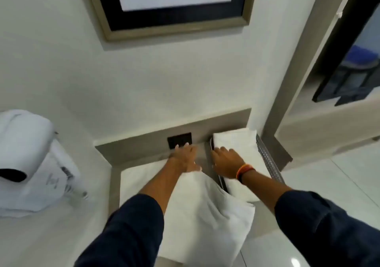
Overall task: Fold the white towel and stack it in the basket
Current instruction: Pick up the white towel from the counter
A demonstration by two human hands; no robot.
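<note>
A white towel lies over the grey counter and hangs past its near edge. One part of it rises to my left hand. That hand reaches to the back of the counter, fingers stretched forward, thumb pinching the towel's edge. At the right stands a basket with a perforated metal wall, and a folded white towel lies in it. My right hand rests palm down on that folded towel. Its fingertips curl over the towel's left edge by the basket's rim. The hanging towel covers the basket's near left corner.
A black socket plate sits in the counter's back wall just beyond my left fingers. A white wall-mounted hair dryer is at the left. A framed picture hangs above. A doorway opens at the right over a glossy floor.
</note>
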